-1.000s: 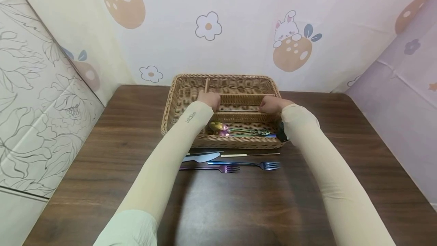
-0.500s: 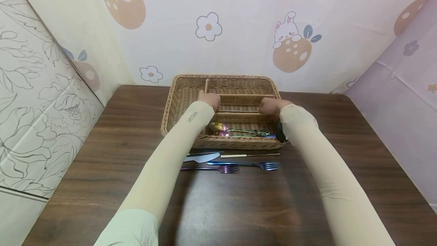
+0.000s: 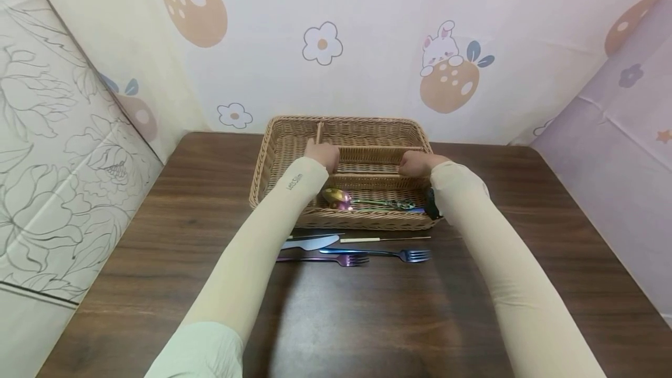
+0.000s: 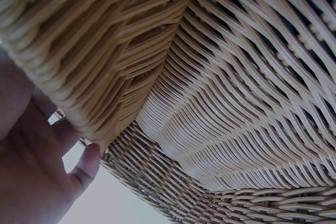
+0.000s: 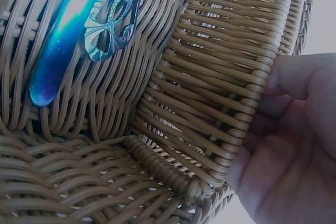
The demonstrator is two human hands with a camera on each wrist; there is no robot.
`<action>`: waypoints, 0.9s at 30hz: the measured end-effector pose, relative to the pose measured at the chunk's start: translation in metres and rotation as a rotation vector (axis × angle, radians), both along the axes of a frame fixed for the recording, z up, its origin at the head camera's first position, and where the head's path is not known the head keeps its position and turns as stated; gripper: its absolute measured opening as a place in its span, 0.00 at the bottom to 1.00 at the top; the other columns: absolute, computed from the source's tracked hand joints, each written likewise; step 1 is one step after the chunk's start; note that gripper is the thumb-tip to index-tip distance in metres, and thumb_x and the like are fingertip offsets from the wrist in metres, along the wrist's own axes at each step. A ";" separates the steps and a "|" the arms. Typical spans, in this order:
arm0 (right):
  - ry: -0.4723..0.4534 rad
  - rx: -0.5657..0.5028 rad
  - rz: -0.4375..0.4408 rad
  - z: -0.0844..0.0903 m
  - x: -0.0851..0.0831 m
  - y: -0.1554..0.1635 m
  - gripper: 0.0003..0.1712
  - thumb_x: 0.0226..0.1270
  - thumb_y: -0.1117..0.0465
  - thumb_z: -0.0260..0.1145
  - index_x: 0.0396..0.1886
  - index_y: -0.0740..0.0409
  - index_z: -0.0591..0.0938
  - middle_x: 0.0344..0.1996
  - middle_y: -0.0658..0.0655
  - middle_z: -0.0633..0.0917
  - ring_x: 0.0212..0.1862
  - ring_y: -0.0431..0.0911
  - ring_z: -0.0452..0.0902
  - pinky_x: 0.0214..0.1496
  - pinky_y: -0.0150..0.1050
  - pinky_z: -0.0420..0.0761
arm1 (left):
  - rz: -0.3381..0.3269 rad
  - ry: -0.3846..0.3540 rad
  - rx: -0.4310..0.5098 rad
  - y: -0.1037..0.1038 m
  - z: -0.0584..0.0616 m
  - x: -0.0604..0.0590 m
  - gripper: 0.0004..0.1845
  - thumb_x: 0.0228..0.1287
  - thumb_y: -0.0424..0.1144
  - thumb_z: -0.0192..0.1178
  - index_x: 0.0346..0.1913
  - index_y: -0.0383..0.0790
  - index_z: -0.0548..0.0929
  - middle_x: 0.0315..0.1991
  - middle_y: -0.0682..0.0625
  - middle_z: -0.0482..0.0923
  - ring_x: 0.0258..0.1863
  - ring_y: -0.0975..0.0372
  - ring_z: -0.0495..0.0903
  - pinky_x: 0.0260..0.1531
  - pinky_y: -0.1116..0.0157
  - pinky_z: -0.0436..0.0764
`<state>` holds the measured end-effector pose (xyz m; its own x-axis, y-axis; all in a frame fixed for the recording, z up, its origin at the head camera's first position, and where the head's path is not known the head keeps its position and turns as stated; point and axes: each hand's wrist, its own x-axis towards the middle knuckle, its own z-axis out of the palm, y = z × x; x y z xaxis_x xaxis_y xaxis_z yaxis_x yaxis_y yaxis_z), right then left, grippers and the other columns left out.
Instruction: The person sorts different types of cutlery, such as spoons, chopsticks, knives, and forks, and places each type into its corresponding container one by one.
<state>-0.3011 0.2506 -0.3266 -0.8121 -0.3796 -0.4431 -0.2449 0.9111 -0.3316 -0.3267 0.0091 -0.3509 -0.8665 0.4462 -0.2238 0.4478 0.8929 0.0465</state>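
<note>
Both hands reach into a wicker basket (image 3: 367,223) with woven partitions. My left hand (image 3: 322,155) grips a woven divider (image 3: 367,175) toward its left end, while my right hand (image 3: 417,163) holds its right end. In the left wrist view, fingers (image 4: 89,161) bend at the woven edge. The right wrist view has fingers (image 5: 286,74) passing behind the divider's rim, fingertips hidden. Shiny spoons (image 3: 337,196) lie in the front compartment. Up close, a blue spoon handle (image 5: 58,61) and an ornate openwork handle (image 5: 113,30) rest on its floor.
On the brown table (image 3: 357,319), in front of the basket, lie a blue fork (image 3: 412,255), a purple fork (image 3: 349,260), a knife (image 3: 317,242) and thin white-handled utensils (image 3: 362,240). My left forearm partly covers some of them. A printed curtain (image 3: 367,74) hangs behind.
The head view has shifted slightly. Both hands keep the same place at the divider, and the cutlery lies as before.
</note>
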 end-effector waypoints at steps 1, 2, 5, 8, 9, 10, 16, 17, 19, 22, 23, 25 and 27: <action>0.007 0.002 -0.002 -0.001 0.000 0.000 0.26 0.71 0.68 0.46 0.09 0.51 0.62 0.09 0.46 0.57 0.15 0.38 0.47 0.23 0.34 0.57 | -0.007 0.006 0.017 -0.001 -0.001 0.000 0.16 0.56 0.29 0.60 0.14 0.47 0.76 0.19 0.55 0.77 0.25 0.60 0.65 0.45 0.57 0.58; 0.017 0.004 -0.005 -0.001 0.000 0.000 0.26 0.71 0.67 0.47 0.09 0.51 0.62 0.09 0.46 0.57 0.15 0.38 0.47 0.22 0.33 0.57 | -0.017 0.013 0.032 -0.002 -0.001 -0.001 0.16 0.55 0.29 0.61 0.13 0.47 0.76 0.19 0.55 0.78 0.25 0.60 0.65 0.45 0.57 0.58; 0.069 0.019 -0.002 -0.001 0.001 -0.001 0.25 0.72 0.65 0.49 0.10 0.54 0.65 0.09 0.48 0.59 0.15 0.39 0.49 0.21 0.33 0.58 | -0.044 0.049 0.087 -0.005 0.000 -0.001 0.12 0.52 0.30 0.63 0.16 0.47 0.81 0.21 0.57 0.80 0.27 0.61 0.69 0.46 0.57 0.60; 0.139 0.015 -0.002 0.003 0.003 -0.005 0.18 0.71 0.65 0.51 0.22 0.62 0.80 0.17 0.54 0.74 0.18 0.41 0.60 0.25 0.36 0.65 | -0.066 0.068 0.138 -0.010 0.005 0.001 0.07 0.52 0.31 0.64 0.24 0.47 0.87 0.28 0.57 0.84 0.32 0.62 0.76 0.49 0.56 0.65; 0.157 0.009 -0.005 0.005 0.004 -0.006 0.15 0.70 0.66 0.52 0.30 0.65 0.83 0.23 0.58 0.79 0.20 0.43 0.65 0.27 0.38 0.68 | -0.073 0.074 0.150 -0.012 0.008 0.003 0.07 0.53 0.31 0.65 0.27 0.48 0.88 0.31 0.57 0.84 0.35 0.62 0.78 0.51 0.56 0.67; 0.173 0.002 -0.006 0.006 0.004 -0.007 0.14 0.70 0.66 0.53 0.37 0.68 0.84 0.29 0.62 0.82 0.23 0.45 0.69 0.30 0.40 0.71 | -0.080 0.067 0.163 -0.014 0.012 0.005 0.08 0.55 0.29 0.63 0.30 0.47 0.89 0.34 0.56 0.85 0.36 0.61 0.79 0.52 0.56 0.69; 0.246 -0.045 -0.032 0.015 0.013 -0.013 0.14 0.68 0.68 0.57 0.47 0.72 0.82 0.44 0.69 0.82 0.43 0.57 0.80 0.45 0.52 0.79 | -0.127 0.041 0.233 -0.023 0.037 0.022 0.08 0.60 0.28 0.61 0.38 0.40 0.88 0.40 0.50 0.85 0.41 0.59 0.82 0.48 0.61 0.79; 0.257 -0.052 -0.032 0.016 0.014 -0.013 0.13 0.68 0.68 0.57 0.46 0.72 0.82 0.43 0.69 0.83 0.44 0.58 0.80 0.45 0.53 0.79 | -0.144 0.046 0.239 -0.025 0.040 0.024 0.07 0.60 0.27 0.61 0.34 0.39 0.88 0.35 0.50 0.84 0.35 0.60 0.82 0.44 0.63 0.80; 0.277 -0.064 -0.029 0.018 0.018 -0.014 0.13 0.68 0.68 0.58 0.45 0.71 0.83 0.42 0.67 0.84 0.43 0.57 0.80 0.45 0.52 0.79 | -0.170 0.061 0.247 -0.029 0.046 0.029 0.08 0.59 0.25 0.58 0.30 0.37 0.86 0.29 0.50 0.82 0.28 0.62 0.78 0.39 0.65 0.80; 0.290 -0.085 -0.010 0.021 0.023 -0.015 0.13 0.68 0.68 0.57 0.45 0.71 0.83 0.40 0.66 0.84 0.39 0.55 0.80 0.42 0.50 0.79 | -0.204 0.074 0.263 -0.036 0.053 0.037 0.08 0.57 0.24 0.56 0.26 0.35 0.84 0.25 0.50 0.80 0.23 0.64 0.71 0.34 0.66 0.79; 0.295 -0.091 -0.002 0.022 0.025 -0.016 0.13 0.68 0.68 0.57 0.45 0.70 0.83 0.40 0.66 0.84 0.38 0.54 0.80 0.41 0.50 0.79 | -0.217 0.068 0.271 -0.038 0.054 0.039 0.08 0.56 0.23 0.55 0.25 0.34 0.83 0.24 0.49 0.80 0.22 0.63 0.70 0.32 0.65 0.78; 0.306 -0.103 0.013 0.024 0.029 -0.015 0.12 0.67 0.67 0.57 0.44 0.70 0.83 0.40 0.66 0.84 0.37 0.53 0.80 0.40 0.49 0.79 | -0.232 0.075 0.290 -0.044 0.057 0.047 0.08 0.58 0.24 0.58 0.30 0.37 0.86 0.32 0.49 0.84 0.28 0.62 0.78 0.39 0.64 0.80; 0.308 -0.120 0.024 0.027 0.034 -0.015 0.12 0.67 0.67 0.57 0.43 0.69 0.83 0.40 0.65 0.84 0.35 0.52 0.80 0.39 0.49 0.79 | -0.256 0.068 0.308 -0.049 0.060 0.054 0.07 0.59 0.25 0.58 0.32 0.35 0.86 0.35 0.47 0.85 0.32 0.59 0.81 0.40 0.64 0.80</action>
<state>-0.2672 0.2360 -0.2998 -0.8911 -0.4350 -0.1290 -0.3716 0.8628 -0.3427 -0.2730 -0.0400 -0.2907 -0.7269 0.6866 0.0083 0.6652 0.7012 0.2567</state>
